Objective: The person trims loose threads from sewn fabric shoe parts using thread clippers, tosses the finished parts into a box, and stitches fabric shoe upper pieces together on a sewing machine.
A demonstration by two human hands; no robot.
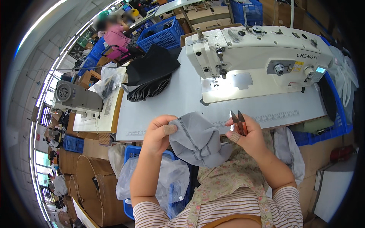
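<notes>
My left hand (159,132) pinches the edge of a grey sewn fabric piece (197,138), shaped like a cap, with dark stitching along its seams. The piece hangs in front of my body, below the table's front edge. To its right, my right hand (247,135) is closed round a pair of thread snips (238,122) with red handles and dark blades pointing up and away. The snips are apart from the fabric. Tan tape wraps a finger on my left hand and one on my right.
A white sewing machine (258,60) stands on the grey table (167,110). Stacked black fabric pieces (152,74) lie at its left. A blue crate (129,152) with plastic bags sits below. Another sewing machine (78,97) is at left; a person in pink (116,34) sits farther back.
</notes>
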